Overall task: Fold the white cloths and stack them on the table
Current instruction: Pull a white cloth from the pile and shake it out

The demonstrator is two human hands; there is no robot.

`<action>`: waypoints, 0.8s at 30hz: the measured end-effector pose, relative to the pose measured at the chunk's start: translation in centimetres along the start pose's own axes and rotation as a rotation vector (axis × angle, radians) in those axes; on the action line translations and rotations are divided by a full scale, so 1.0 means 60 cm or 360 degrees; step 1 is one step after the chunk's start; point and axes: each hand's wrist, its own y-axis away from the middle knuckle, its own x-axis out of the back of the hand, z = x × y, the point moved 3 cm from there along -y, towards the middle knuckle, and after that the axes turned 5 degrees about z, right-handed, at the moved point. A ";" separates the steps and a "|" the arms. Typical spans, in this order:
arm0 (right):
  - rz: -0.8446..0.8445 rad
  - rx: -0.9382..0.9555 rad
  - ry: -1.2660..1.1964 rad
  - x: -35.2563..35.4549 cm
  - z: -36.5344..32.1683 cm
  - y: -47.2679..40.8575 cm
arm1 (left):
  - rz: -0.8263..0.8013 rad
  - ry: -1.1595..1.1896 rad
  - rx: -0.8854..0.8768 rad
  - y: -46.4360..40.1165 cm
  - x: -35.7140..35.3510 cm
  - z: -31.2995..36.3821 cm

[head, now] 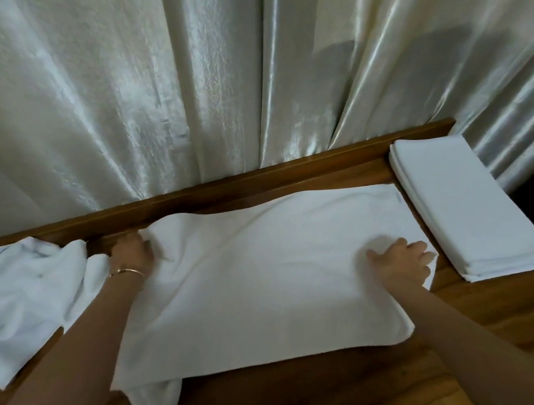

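Your left hand [131, 254] grips the far-left corner of the spread cloth [262, 281], fingers curled into the fabric. Your right hand [400, 261] lies flat, fingers apart, pressing its right edge. The cloth lies flat mid-bench [351, 391], one corner drooping toward you. Folded stack [466, 206] just right of it, crumpled pile [23, 299] to the left. Satin curtain [208, 74] hangs behind the raised wooden back rail [256, 183].

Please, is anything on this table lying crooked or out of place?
Yes. The spread cloth has its near-left corner hanging over the table edge, and its far-left part is wrinkled near the left hand. The unfolded pile is crumpled. The folded stack looks tidy.
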 end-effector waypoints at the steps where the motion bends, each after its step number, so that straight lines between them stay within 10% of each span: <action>1: -0.0001 0.0050 -0.0008 -0.010 0.004 0.001 | -0.0029 0.0020 0.0081 -0.010 -0.011 -0.014; 6: 0.0195 0.0381 0.0123 -0.051 0.022 0.029 | 0.0034 0.0423 0.0556 0.001 -0.018 -0.096; 10: 0.0303 0.0365 0.0090 -0.069 0.017 0.036 | 0.0194 0.0504 0.0137 0.035 0.064 -0.121; 15: 0.0293 0.0353 0.0097 -0.073 0.013 0.047 | -0.0149 -0.0752 -0.0238 0.060 0.124 -0.179; 18: 0.0297 0.0399 0.0144 -0.067 0.019 0.046 | -0.0661 -0.0516 -0.0211 0.048 0.129 -0.213; 24: 0.0227 0.0420 0.0260 -0.055 0.011 0.052 | -0.0240 -0.0553 0.0199 0.074 0.123 -0.235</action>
